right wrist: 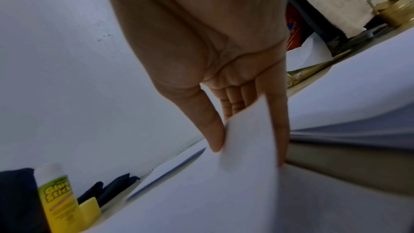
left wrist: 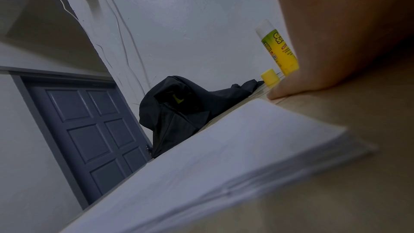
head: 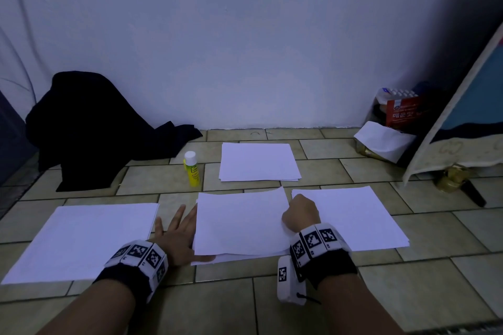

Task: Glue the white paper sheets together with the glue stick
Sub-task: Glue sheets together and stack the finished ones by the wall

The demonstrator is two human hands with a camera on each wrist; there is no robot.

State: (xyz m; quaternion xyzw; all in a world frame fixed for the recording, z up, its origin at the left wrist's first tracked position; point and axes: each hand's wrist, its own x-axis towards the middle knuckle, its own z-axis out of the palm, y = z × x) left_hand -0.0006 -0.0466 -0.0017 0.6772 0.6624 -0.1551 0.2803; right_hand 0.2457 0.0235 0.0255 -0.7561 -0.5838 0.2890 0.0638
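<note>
My left hand [head: 178,236] lies flat on the tiled floor [head: 408,288], fingers spread and straight, its fingertips along the 9 o'clock edge of the middle sheet [head: 241,221]; it holds nothing. My right hand [head: 300,212] pinches the 3 o'clock edge of that sheet: in the right wrist view the paper corner rises between the thumb and the other fingers [right wrist: 277,121]. The sheet rests askew over another sheet beneath it, whose edge shows at 6 o'clock.

The glue stick [head: 192,169] stands upright at 11 o'clock from the middle sheet, well apart from both hands; a small yellow cap [left wrist: 270,76] sits on the floor beside it, though I cannot tell whether the stick is open.

Further paper stacks lie at 9 o'clock [head: 81,239], 12 o'clock [head: 258,162] and 3 o'clock [head: 351,215].

Risks, as I judge them: the pinched sheet could land skewed and bond misaligned, since only one edge is steadied; a hard pinch may crease the corner; a left-hand sweep toward 11 o'clock could topple the stick.
</note>
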